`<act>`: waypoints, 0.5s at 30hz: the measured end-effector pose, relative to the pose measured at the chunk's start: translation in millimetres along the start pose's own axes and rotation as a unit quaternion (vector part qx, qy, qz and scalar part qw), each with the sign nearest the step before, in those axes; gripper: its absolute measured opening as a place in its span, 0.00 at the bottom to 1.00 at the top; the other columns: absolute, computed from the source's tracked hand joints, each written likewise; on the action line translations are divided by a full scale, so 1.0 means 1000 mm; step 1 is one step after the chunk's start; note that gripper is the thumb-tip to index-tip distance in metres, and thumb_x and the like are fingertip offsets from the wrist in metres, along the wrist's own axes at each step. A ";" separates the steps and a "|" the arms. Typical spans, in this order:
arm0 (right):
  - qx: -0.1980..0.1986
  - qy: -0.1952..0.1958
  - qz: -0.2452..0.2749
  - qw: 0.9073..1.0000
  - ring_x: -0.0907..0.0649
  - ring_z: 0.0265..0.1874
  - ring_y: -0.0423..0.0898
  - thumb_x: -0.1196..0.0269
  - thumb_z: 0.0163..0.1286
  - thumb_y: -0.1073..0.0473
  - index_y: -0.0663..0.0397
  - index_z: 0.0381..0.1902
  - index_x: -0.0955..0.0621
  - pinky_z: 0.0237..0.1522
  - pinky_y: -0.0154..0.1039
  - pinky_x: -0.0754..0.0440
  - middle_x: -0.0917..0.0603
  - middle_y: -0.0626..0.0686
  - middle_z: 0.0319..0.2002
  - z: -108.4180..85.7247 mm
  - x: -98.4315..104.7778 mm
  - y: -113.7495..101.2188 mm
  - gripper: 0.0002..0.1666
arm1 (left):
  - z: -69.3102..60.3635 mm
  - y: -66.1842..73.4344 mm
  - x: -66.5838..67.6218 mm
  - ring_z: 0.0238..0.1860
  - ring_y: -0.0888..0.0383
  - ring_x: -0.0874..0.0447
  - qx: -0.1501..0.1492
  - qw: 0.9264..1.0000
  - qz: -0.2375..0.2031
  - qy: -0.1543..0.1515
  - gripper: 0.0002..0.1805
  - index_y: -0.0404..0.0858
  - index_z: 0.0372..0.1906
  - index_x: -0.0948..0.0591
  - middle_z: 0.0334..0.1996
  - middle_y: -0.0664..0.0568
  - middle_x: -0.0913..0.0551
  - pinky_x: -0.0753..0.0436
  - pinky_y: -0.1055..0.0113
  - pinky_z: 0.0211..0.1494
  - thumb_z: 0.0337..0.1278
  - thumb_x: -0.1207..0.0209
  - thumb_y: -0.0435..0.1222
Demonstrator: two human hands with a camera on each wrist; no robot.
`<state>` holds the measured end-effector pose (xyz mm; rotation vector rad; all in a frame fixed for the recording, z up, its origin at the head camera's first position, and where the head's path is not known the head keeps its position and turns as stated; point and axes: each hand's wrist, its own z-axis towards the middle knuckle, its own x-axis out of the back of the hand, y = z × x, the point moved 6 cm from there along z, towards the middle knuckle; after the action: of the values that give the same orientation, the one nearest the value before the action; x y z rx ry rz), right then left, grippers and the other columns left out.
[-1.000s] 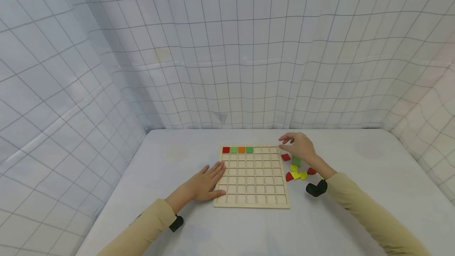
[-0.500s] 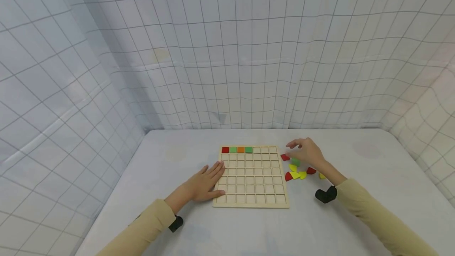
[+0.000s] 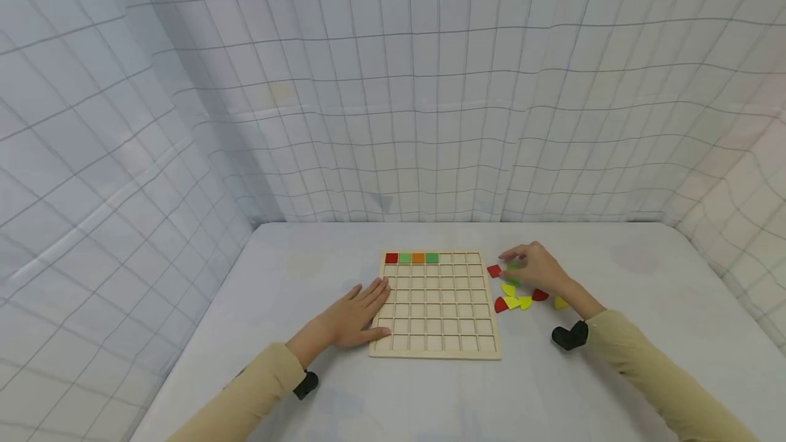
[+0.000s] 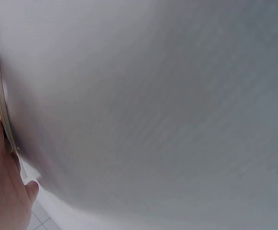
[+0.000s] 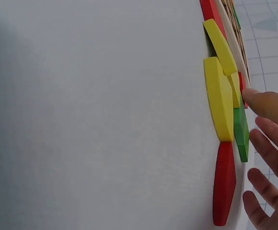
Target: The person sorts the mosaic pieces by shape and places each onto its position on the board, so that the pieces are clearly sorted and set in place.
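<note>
- Moved since a second ago, in the head view: the right hand (image 3: pixel 535 270) has gone from beside the far right corner of the wooden grid board (image 3: pixel 434 355) rightward; the left hand (image 3: pixel 353 316) has stayed on the board's left edge.
- Head: the board lies on the table (image 3: pixel 393 401), nearer the far edge than the near one. Red (image 3: pixel 391 258), light green (image 3: pixel 404 258), orange (image 3: pixel 418 258) and darker green (image 3: pixel 432 258) tiles fill its far row from the left corner. Right of it lie a red diamond (image 3: pixel 495 271), yellow pieces (image 3: pixel 512 303) and red rounded pieces (image 3: pixel 540 295); the right hand partly covers a green block (image 3: pixel 515 281).
- Left wrist: the hand shows at the frame's lower left, by the board's rim; its grip is flat, fingers straight.
- Right wrist: thumb and fingers are spread, the grip loose, beside the green block; whether the thumb touches a piece, I cannot tell.
</note>
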<state>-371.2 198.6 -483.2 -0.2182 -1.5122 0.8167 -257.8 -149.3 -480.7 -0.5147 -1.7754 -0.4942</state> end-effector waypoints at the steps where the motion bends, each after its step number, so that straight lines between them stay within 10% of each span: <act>1: 0.001 -0.001 -0.001 1.000 0.24 0.45 0.52 0.27 0.55 0.53 0.51 0.46 0.14 0.47 0.50 0.23 0.13 0.52 0.42 0.000 0.000 0.001 0.20 | 0.000 0.000 0.000 0.78 0.50 0.60 0.000 1.000 0.001 0.000 0.47 0.35 0.76 0.52 0.78 0.45 0.57 0.48 0.46 0.76 0.67 0.60 0.64; 15: -0.010 -0.025 -0.035 0.999 0.26 0.42 0.48 0.27 0.54 0.47 0.49 0.46 0.14 0.42 0.42 0.28 0.14 0.53 0.46 0.003 0.001 -0.003 0.23 | 0.001 -0.001 -0.002 0.78 0.50 0.60 0.006 1.000 0.012 -0.004 0.47 0.35 0.76 0.53 0.78 0.44 0.57 0.48 0.46 0.76 0.66 0.61 0.64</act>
<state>-373.0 196.5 -480.5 -0.1605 -1.5669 0.7560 -258.5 -149.3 -483.5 -0.5304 -1.7772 -0.4660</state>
